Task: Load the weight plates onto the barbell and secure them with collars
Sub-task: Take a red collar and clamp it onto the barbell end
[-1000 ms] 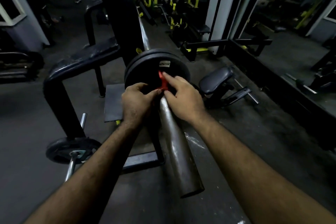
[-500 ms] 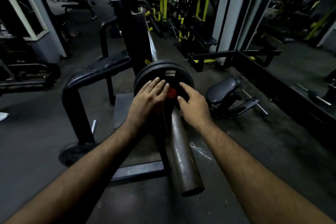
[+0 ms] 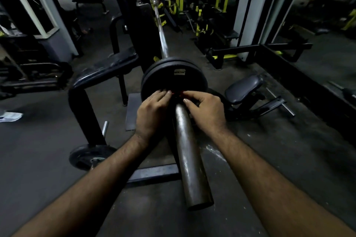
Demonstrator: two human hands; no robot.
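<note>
While both hands work at the sleeve, entries run hand outward:
L hand (image 3: 152, 113): fingers together, tips pressed on collar's left side, beside the bar.
R hand (image 3: 207, 110): fingers curled, tips pinching collar from the right.
Collar (image 3: 178, 93): red, mostly hidden; sits on sleeve, against outer plate face. Locked or not: can't tell.
Plates (image 3: 174, 81): two black discs, flush together at sleeve's inner end.
Barbell sleeve (image 3: 189, 158): bare steel toward viewer, end free.
Rack (image 3: 88, 82): carries bar; spare plate (image 3: 86, 157) on floor at its foot.
Step advice: push collar tight to plate w/ no gap, then clamp fully; tug-test after.
</note>
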